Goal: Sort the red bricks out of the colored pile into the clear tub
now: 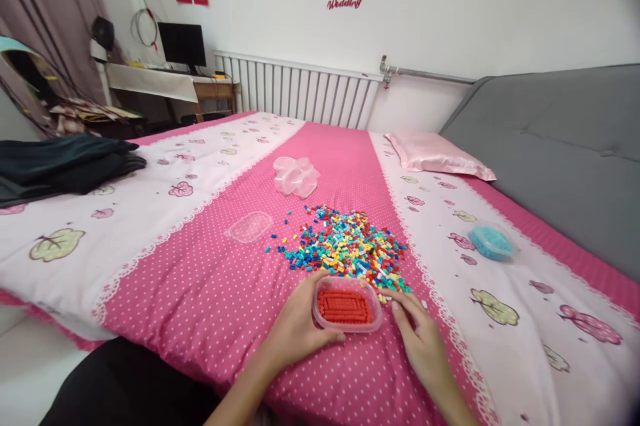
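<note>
My left hand (303,323) is closed around the left side of a clear plastic container (376,323), thumb at its near edge and fingers at the back. Inside, small red building bricks (345,306) lie in neat rows. My right hand (420,333) is at the container's right side, fingers stretched out and apart, its index fingertip close to the rim. I see nothing held in it. Just beyond both hands spreads a loose pile of small coloured bricks (350,243), in blue, yellow, red, green and white.
A clear lid (250,227) lies left of the pile, and several stacked clear containers (296,177) are behind it. A container of light blue pieces (491,242) stands at right. A pink pillow (437,154) and dark folded clothes (65,166) rest on the bed (200,299).
</note>
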Action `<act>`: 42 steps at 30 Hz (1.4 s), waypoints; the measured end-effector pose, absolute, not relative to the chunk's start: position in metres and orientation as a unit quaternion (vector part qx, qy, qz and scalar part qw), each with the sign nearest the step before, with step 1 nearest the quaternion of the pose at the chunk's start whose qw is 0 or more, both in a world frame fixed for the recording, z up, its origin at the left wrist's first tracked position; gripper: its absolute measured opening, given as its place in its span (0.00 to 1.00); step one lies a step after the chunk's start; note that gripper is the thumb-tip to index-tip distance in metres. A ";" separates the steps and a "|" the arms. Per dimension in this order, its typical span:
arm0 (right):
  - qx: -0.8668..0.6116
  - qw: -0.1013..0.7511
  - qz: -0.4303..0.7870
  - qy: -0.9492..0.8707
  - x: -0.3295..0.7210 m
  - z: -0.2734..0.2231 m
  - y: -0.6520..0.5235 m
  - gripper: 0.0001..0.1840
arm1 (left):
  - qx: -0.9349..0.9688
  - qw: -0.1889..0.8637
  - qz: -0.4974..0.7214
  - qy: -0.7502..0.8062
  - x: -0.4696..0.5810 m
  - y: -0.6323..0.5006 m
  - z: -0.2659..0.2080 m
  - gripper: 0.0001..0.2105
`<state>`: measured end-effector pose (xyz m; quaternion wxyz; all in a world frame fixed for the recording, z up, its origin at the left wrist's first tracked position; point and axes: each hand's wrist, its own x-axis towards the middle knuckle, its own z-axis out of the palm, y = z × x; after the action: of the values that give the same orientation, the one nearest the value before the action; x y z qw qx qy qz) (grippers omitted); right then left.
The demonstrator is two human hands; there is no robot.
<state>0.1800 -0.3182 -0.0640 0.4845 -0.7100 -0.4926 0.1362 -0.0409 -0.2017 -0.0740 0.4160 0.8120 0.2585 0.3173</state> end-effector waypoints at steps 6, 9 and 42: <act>-0.685 0.517 0.254 -0.445 0.166 -0.071 -0.318 0.31 | 0.786 0.428 0.340 0.288 -0.042 -0.205 -0.070 0.37; -0.657 0.499 0.308 -0.474 0.158 -0.072 -0.320 0.34 | 0.790 0.421 0.337 0.291 -0.042 -0.204 -0.069 0.36; -0.652 0.465 0.178 -0.572 0.150 -0.092 -0.303 0.40 | 0.916 -0.066 0.095 0.384 0.079 -0.008 -0.019 0.16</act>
<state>0.1496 -0.3031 -0.0920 0.4651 -0.6519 -0.5718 0.1784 0.0791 -0.0083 -0.0193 -0.0661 0.9162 0.3837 0.0946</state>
